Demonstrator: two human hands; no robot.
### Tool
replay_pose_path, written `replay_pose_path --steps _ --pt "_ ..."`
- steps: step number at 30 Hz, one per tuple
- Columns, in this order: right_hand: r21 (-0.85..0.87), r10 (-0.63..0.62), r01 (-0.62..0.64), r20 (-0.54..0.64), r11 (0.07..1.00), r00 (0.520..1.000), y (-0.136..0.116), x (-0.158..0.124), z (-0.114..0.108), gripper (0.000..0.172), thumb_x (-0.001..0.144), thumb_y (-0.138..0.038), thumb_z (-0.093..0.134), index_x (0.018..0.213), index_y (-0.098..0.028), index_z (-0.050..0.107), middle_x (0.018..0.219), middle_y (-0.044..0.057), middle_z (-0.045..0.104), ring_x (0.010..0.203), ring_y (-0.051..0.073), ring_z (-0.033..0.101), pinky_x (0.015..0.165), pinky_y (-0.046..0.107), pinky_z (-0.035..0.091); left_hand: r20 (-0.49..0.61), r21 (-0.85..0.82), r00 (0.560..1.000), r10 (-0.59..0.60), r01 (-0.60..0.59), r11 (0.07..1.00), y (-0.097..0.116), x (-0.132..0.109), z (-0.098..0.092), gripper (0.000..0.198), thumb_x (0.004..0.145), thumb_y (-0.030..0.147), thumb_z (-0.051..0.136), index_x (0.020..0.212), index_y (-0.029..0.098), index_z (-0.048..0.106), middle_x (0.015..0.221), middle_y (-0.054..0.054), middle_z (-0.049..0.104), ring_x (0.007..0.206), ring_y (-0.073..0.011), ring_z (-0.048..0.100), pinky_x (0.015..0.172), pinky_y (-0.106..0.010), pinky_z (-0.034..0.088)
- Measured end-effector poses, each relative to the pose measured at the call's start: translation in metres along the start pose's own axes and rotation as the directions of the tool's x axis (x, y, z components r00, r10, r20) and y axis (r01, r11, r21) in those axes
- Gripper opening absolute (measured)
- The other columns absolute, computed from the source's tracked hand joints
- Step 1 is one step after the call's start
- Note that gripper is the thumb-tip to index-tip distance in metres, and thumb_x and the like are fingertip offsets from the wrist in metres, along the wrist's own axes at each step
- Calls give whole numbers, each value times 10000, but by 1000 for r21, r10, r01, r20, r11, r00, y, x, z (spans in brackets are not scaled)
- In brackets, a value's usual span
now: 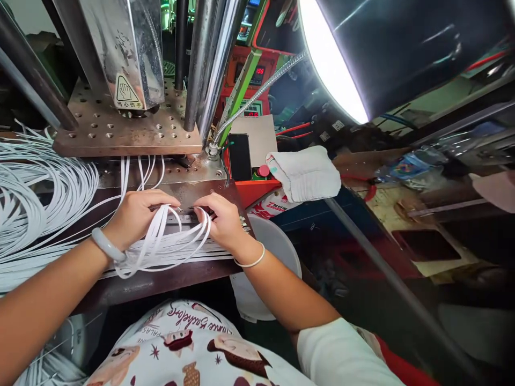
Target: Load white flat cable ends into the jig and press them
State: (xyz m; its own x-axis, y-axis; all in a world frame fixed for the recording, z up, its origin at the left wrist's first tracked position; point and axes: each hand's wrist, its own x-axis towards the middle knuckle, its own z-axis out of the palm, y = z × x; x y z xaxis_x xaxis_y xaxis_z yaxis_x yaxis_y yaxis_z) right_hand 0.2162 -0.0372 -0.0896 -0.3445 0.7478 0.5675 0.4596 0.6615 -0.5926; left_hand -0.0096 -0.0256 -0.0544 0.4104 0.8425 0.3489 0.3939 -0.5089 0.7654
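Note:
In front of the press, my left hand [137,214] is closed on a bunch of looped white cables [155,238], the thumb and index finger pressed together at its top. To its right, my right hand [225,220] pinches the other side of the same loops. A narrow gap separates the two sets of fingertips; the cable ends there are too small to make out. More straight white cables lie flat on the brown bench [173,276] below my hands. Several strands run from under the upper press plate [132,140] toward my left hand.
Large coils of white cable [48,198] cover the bench's left side. Steel columns [199,69] carry the press. At right are a phone [240,156], a red button [263,170], a folded white cloth [308,174] and a bright lamp [333,59]. A white bin [277,241] stands below the bench edge.

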Motion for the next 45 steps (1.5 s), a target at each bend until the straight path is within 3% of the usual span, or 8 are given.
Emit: replay_pose_path --steps 5,11,19,25,31,34,40,45 --pt "-65 -133 137 62 988 989 -3 7 6 201 1007 -253 536 879 -185 675 812 61 665 762 182 571 712 319 465 -9 75 980 198 -197 978 5 -1 10 181 926 147 629 960 184 803 880 -7 787 753 -112 722 734 -180 572" --pt "-411 40 4 99 912 994 1 0 -3 201 928 -122 531 787 -177 663 744 72 625 719 211 511 663 341 405 28 496 965 261 -241 834 2 -1 11 315 994 212 489 952 132 791 1023 -120 735 873 -213 711 791 -317 588" --pt "-29 -70 73 101 997 992 -3 -5 -4 160 990 -193 553 904 -178 688 823 56 713 745 175 575 735 324 465 27 268 991 129 -131 954 -7 -5 3 286 942 221 516 902 187 797 922 -50 760 799 -169 707 755 -262 572" --pt "-248 -9 56 187 967 982 -8 -7 3 221 1002 -187 497 907 -160 695 799 77 620 747 207 471 708 347 409 87 172 993 82 -96 980 -3 -3 8 265 947 291 544 895 225 795 857 -8 789 742 -157 714 747 -253 562" --pt "-411 -108 211 259 887 960 -17 -10 5 300 996 -119 415 835 -165 664 796 89 569 771 229 421 700 363 347 151 318 934 325 -357 878 -2 -4 13 306 970 164 447 905 199 744 865 -37 780 741 -174 681 803 -337 519" --pt "-404 -89 195 268 894 959 -16 -9 7 268 986 -118 453 819 -171 655 789 77 562 769 218 424 694 352 351 238 364 911 337 -406 838 3 -7 16 338 973 149 414 858 215 725 846 -45 767 707 -178 660 830 -377 507" --pt "-234 -90 129 171 964 981 -5 -10 4 166 947 -121 526 917 -151 687 902 98 616 824 202 538 728 337 500 204 396 875 439 -484 780 4 -16 11 258 1003 161 469 1040 159 725 974 -85 771 835 -185 715 781 -316 552" --pt "-138 -63 48 -106 989 992 -3 -15 -7 331 919 -47 498 1158 -183 682 1216 164 635 1028 215 667 890 378 596 45 412 973 228 -226 883 4 -20 -2 231 996 164 513 1022 167 742 1062 -85 743 933 -166 726 840 -257 574"
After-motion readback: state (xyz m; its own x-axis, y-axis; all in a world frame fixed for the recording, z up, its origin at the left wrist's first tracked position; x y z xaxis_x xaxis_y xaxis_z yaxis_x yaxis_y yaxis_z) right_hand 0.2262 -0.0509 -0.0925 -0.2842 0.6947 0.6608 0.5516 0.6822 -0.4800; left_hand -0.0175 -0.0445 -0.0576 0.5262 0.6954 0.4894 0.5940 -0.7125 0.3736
